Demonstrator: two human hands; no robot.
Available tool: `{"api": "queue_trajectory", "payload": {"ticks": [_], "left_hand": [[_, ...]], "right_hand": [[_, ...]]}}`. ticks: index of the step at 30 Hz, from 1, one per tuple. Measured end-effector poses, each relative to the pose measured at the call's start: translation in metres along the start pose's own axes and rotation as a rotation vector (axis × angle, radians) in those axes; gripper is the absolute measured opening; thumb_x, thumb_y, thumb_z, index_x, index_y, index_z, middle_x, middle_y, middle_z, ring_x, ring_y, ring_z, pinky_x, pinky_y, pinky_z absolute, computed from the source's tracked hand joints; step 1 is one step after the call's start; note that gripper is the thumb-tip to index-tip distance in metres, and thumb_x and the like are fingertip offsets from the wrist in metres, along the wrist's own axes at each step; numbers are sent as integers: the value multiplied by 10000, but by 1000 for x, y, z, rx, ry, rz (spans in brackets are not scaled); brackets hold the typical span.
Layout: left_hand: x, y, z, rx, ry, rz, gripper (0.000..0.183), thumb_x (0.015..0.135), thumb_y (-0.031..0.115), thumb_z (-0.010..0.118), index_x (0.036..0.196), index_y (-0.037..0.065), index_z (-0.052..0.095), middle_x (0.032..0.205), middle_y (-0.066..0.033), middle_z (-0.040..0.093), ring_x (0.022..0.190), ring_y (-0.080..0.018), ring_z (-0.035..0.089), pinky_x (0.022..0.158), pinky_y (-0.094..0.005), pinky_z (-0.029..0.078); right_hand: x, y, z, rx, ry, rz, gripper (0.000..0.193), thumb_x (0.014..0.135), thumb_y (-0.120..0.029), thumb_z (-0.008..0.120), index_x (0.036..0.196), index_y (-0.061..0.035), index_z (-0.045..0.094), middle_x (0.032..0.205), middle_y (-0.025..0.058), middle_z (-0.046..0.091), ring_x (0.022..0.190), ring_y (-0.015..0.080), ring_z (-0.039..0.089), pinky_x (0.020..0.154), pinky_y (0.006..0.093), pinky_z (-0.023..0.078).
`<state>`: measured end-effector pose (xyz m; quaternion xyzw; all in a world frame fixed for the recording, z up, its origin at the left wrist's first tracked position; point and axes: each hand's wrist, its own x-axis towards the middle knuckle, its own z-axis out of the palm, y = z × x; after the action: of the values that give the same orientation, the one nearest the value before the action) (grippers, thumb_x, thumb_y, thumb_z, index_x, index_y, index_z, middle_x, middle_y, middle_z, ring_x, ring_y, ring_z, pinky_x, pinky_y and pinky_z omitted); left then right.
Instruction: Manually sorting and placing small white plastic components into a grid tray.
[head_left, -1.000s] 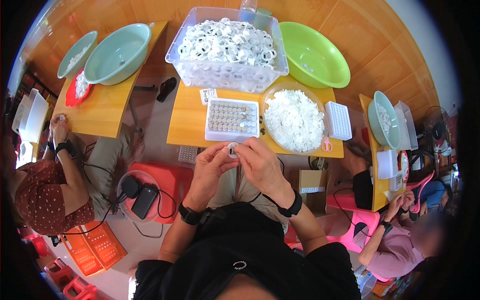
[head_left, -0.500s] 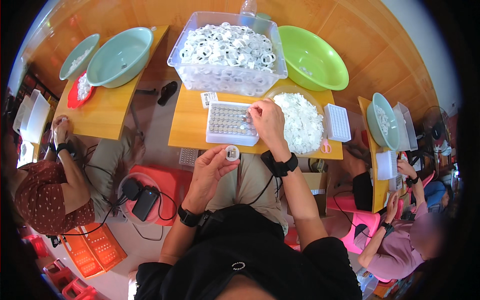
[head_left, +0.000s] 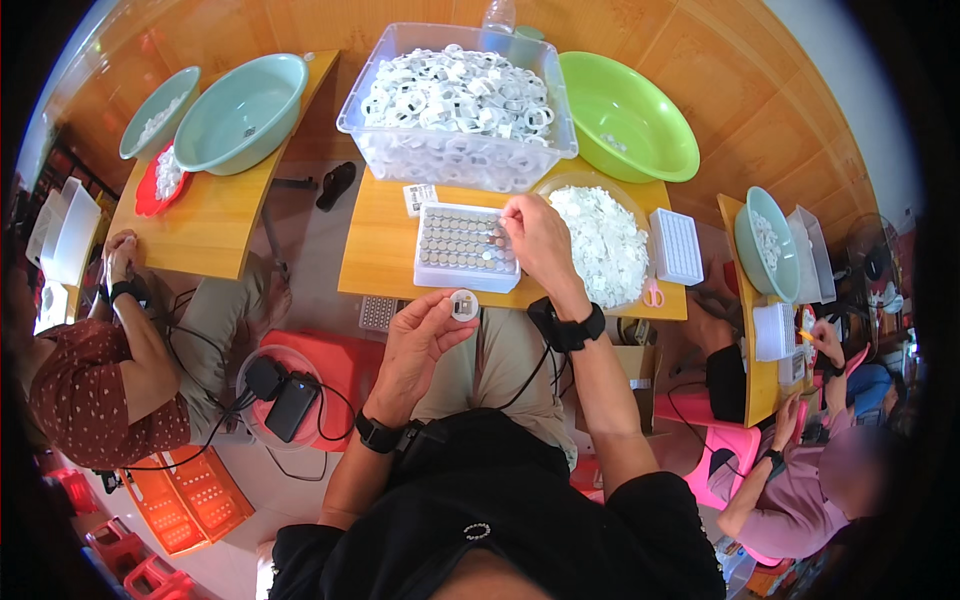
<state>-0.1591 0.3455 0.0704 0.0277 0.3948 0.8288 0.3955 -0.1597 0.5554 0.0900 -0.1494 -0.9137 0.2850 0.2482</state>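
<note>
My left hand [head_left: 415, 340] pinches a small round white plastic casing [head_left: 464, 306] between thumb and fingers, just off the table's front edge. Metal parts show on the casing's face. Over the right side of a white tray [head_left: 462, 281], the fingertips of my right hand [head_left: 543, 243] are pressed together. What they hold, if anything, is too small to make out. Rows of silver button cells [head_left: 450, 235] fill most of the tray, and a few slots near my right fingertips look different. A round tub heaped with small white pieces [head_left: 605, 245] stands beside my right hand.
A clear bin [head_left: 460, 165] full of white ring-like parts stands at the back, beside a green basin [head_left: 640, 130]. Another white tray [head_left: 677, 247] and pink scissors [head_left: 653, 293] lie at the right. Co-workers sit at tables on both sides. A red stool [head_left: 340, 375] is at my left.
My right hand has shifted slightly at the tray's right side, its fingertips still together. My left hand keeps the casing in nearly the same place. The co-worker at the right has moved a hand.
</note>
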Motion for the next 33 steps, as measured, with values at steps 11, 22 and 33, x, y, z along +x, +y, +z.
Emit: {"api": "queue_trajectory", "payload": {"ticks": [11,22,33], "left_hand": [[3,-1,2,-7,-47,9,223,907,126,518,1093,12,564,1001,-100,629,849,-185,639,735,-279,543],[-1,-4,9,6,-31,54,212,899,100,524,1086,15,579,963,-67,634,785,-129,630,731,-270,541],[-3,-6,11,162,-13,89,206,884,97,555,1064,2,588,935,-65,632,772,-111,619,718,-247,533]], "right_hand": [[-81,-63,-21,197,46,-253,153,723,28,610,854,-18,546,809,108,521,750,291,531,637,365,439],[-91,-59,-16,163,112,-327,229,687,64,620,895,-11,562,814,104,512,745,280,526,622,353,443],[-94,-55,-17,217,-5,-267,192,713,57,607,882,-14,552,813,109,501,764,290,519,640,361,432]]}}
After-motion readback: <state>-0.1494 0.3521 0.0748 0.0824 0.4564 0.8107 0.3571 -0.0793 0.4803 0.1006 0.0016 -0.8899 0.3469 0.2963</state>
